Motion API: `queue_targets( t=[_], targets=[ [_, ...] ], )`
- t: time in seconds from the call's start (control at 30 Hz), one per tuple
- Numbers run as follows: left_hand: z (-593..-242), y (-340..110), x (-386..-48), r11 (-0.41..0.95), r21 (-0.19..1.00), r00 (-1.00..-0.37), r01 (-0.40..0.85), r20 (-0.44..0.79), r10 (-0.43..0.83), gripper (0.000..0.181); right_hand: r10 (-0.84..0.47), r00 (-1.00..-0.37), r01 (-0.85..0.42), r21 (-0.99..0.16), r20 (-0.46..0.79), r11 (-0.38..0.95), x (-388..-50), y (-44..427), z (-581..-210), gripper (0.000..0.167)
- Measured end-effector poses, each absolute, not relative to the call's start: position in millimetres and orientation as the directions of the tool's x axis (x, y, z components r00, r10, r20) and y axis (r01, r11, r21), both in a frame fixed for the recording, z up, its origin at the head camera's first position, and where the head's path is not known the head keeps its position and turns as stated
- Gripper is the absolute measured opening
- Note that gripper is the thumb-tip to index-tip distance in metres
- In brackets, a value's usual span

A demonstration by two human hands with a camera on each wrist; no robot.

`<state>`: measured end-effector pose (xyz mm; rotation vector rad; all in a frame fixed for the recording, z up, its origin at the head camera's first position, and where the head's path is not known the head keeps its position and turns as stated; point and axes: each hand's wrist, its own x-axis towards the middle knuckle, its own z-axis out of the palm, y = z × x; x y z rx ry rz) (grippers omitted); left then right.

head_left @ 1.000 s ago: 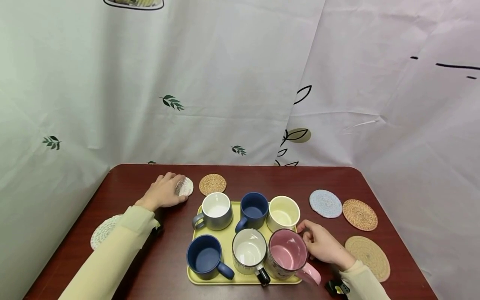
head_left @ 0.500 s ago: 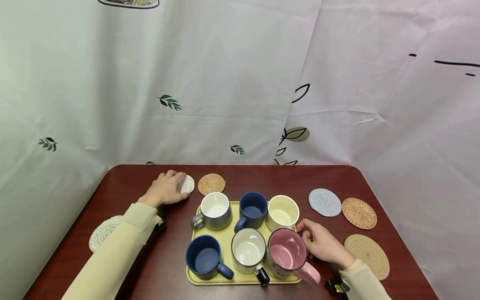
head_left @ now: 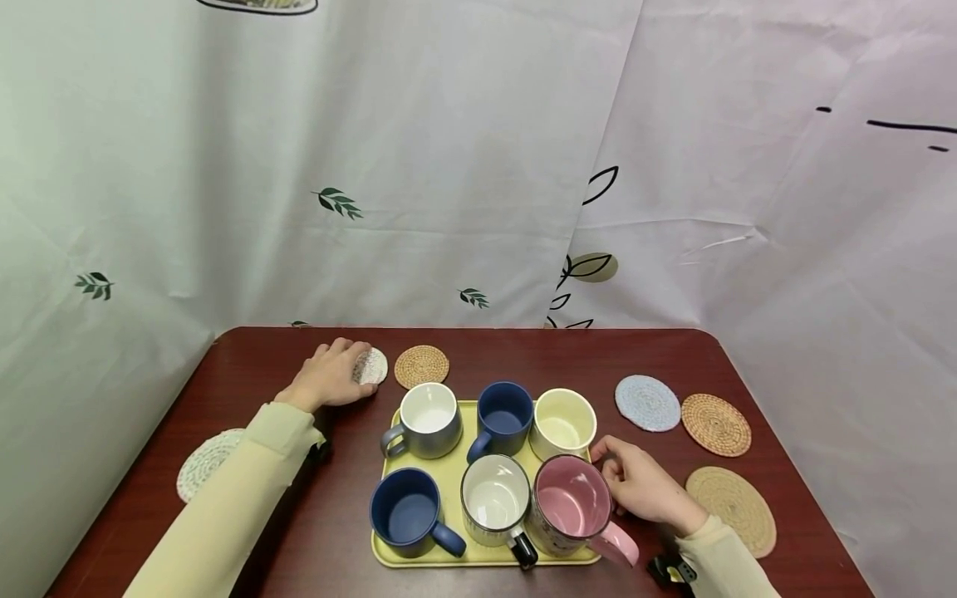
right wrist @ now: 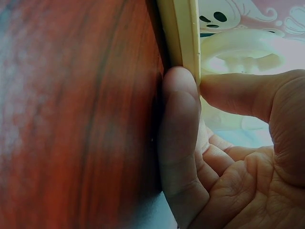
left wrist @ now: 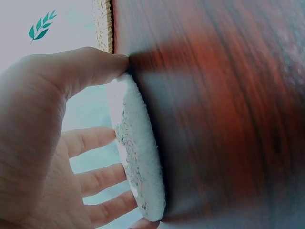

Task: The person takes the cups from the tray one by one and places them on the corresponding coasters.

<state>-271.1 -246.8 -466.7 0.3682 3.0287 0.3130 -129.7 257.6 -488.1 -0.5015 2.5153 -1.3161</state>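
Note:
My left hand (head_left: 329,378) is at the table's back left, on a small round white coaster (head_left: 374,368). Seen from the left wrist, the thumb lies at one edge of the coaster and the fingertips (left wrist: 107,136) meet it farther along. My right hand (head_left: 643,482) pinches the right edge of a yellow tray (head_left: 453,490); the right wrist view has the tray's rim (right wrist: 183,38) between thumb and index finger. Close to that hand stand a pink mug (head_left: 574,502) and a cream mug (head_left: 564,423), both on the tray.
Also on the tray: a white mug (head_left: 493,498), a grey mug (head_left: 432,423) and two blue mugs (head_left: 506,415). Coasters lie around it: tan (head_left: 422,367) behind, greenish white (head_left: 209,465) left, light blue (head_left: 649,404), brown (head_left: 718,425) and beige (head_left: 736,507) right. Fabric hangs behind the table.
The head view has shifted very slightly. My left hand has edged a little to the right on the white coaster; my right hand and the tray look still.

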Motion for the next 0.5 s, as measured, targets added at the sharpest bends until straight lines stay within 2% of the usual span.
queue_targets(
  t=[0.5],
  targets=[
    [-467.3, -248.5, -268.2, 0.948, 0.221, -0.97, 0.227, -0.033, 0.24, 0.079, -0.423, -0.904, -0.188, -0.829, -0.064, 0.527, -130.0, 258.6, -488.6, 0.024]
  ],
)
